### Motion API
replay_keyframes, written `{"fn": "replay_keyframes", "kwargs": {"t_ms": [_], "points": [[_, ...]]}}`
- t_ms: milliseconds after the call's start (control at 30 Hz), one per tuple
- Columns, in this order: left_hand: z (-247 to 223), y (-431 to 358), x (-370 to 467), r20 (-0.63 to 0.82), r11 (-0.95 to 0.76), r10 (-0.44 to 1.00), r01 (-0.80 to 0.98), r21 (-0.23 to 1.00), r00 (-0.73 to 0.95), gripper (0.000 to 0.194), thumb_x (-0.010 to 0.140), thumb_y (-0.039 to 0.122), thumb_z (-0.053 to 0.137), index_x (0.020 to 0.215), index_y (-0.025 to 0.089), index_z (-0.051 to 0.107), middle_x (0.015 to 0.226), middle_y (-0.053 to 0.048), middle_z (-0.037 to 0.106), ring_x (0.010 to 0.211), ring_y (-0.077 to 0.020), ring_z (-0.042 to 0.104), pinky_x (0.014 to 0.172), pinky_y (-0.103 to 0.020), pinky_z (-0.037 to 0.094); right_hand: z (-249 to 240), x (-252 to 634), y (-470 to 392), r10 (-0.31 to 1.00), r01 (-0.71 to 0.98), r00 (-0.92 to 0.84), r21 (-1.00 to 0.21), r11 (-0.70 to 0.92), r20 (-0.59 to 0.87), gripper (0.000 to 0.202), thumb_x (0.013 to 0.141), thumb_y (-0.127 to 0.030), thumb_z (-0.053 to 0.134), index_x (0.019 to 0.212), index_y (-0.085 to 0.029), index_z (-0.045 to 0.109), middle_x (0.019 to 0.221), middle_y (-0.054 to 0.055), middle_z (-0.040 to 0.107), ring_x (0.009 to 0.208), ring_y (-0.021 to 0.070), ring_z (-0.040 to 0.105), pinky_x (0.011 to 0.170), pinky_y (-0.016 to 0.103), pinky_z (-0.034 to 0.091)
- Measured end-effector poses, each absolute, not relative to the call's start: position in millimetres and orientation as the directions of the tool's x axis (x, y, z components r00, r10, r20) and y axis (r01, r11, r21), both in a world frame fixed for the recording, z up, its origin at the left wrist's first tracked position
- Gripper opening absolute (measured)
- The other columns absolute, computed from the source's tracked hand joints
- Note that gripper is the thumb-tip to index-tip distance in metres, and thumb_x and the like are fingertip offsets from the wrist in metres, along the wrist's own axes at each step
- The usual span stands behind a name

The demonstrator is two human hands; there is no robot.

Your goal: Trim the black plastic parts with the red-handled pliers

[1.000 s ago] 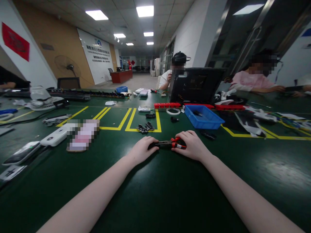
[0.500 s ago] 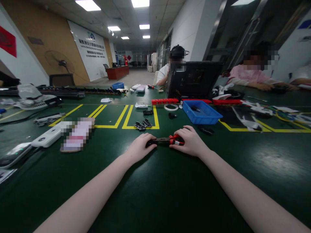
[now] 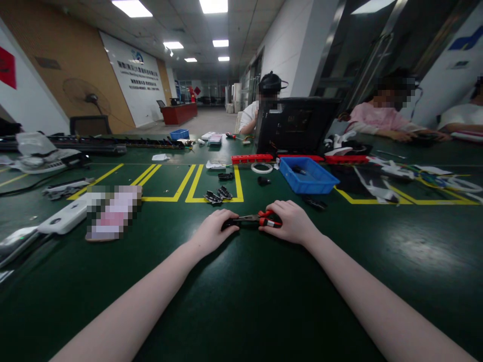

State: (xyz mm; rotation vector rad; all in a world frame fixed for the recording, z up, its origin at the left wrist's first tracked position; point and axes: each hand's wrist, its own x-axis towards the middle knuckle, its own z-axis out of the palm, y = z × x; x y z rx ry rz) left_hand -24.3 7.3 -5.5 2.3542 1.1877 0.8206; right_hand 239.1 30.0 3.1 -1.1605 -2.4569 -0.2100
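My right hand [image 3: 292, 221] is closed round the red-and-black handles of needle-nose pliers [image 3: 249, 218]. The jaws point left, toward my left hand [image 3: 217, 229], whose fingers and thumb are pinched on a small black part [image 3: 231, 222]. The plier tips reach that part; whether they grip it I cannot tell, as my fingers hide most of it. Beyond my hands, several black plastic pieces [image 3: 218, 195] lie inside a yellow-taped box on the green table [image 3: 245, 301]. Another black piece [image 3: 225, 176] lies just behind them.
A blue tray [image 3: 309, 176] holds a dark item. Nearby are a white ring [image 3: 261, 168], a black cap [image 3: 263, 180] and red strips [image 3: 252, 158]. A white power strip [image 3: 66, 216] and a blurred-out flat object [image 3: 115, 213] lie left. People sit across the table behind a black case [image 3: 296, 125].
The whole view has shifted slightly, so things appear a little further left. Both hands keep the same hold on the pliers and the black part.
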Motion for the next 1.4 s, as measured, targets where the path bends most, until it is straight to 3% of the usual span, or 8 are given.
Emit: {"fn": "replay_keyframes", "kwargs": {"t_ms": [233, 567, 1033, 1300, 1400], "points": [[-9.5, 10.3, -23.7, 0.348, -0.583, 0.810, 0.583, 0.566, 0.473, 0.024, 0.087, 0.021, 0.063, 0.111, 0.021, 0.061, 0.106, -0.006, 0.065, 0.101, -0.0236, 0.060, 0.089, -0.038, 0.049, 5.8, 237.8, 27.2, 0.677, 0.738, -0.588, -0.050, 0.673, 0.442, 0.040, 0.080, -0.051, 0.063, 0.105, -0.020, 0.061, 0.103, 0.009, 0.063, 0.088, 0.0239, 0.059, 0.076, 0.036, 0.044], [-13.3, 9.7, -24.8, 0.368, -0.589, 0.807, 0.588, 0.554, 0.462, 0.020, 0.087, 0.019, 0.063, 0.107, 0.019, 0.060, 0.105, -0.006, 0.065, 0.100, -0.0237, 0.060, 0.088, -0.039, 0.049, 5.3, 234.3, 25.4, 0.654, 0.744, -0.601, 0.022, 0.668, 0.460, 0.054, 0.081, -0.050, 0.062, 0.121, -0.014, 0.057, 0.108, 0.013, 0.062, 0.095, 0.0273, 0.054, 0.081, 0.040, 0.042], [-13.1, 8.5, -24.2, 0.341, -0.547, 0.835, 0.591, 0.592, 0.432, 0.018, 0.087, 0.022, 0.063, 0.105, 0.020, 0.061, 0.105, -0.006, 0.067, 0.099, -0.0235, 0.062, 0.088, -0.040, 0.050, 6.2, 232.3, 24.3, 0.654, 0.758, -0.594, 0.056, 0.650, 0.469, 0.037, 0.078, -0.030, 0.060, 0.112, -0.018, 0.057, 0.110, 0.012, 0.060, 0.101, 0.0282, 0.052, 0.089, 0.041, 0.036], [-18.5, 11.4, -23.7, 0.363, -0.541, 0.837, 0.521, 0.661, 0.409, 0.037, 0.083, 0.020, 0.066, 0.119, 0.019, 0.056, 0.111, -0.008, 0.066, 0.104, -0.0225, 0.063, 0.093, -0.041, 0.049, 7.8, 229.7, 23.0, 0.694, 0.805, -0.542, 0.054, 0.591, 0.474, 0.034, 0.075, -0.027, 0.060, 0.107, -0.017, 0.054, 0.109, 0.013, 0.059, 0.102, 0.0292, 0.050, 0.091, 0.041, 0.036], [-15.6, 11.2, -23.2, 0.362, -0.558, 0.826, 0.535, 0.635, 0.433, 0.029, 0.083, 0.020, 0.066, 0.112, 0.019, 0.060, 0.105, -0.007, 0.067, 0.101, -0.0233, 0.063, 0.091, -0.041, 0.050, 6.1, 231.7, 25.7, 0.734, 0.839, -0.483, 0.011, 0.544, 0.477, 0.031, 0.071, -0.022, 0.059, 0.101, -0.017, 0.053, 0.103, 0.012, 0.060, 0.099, 0.0284, 0.051, 0.089, 0.039, 0.037]]}}
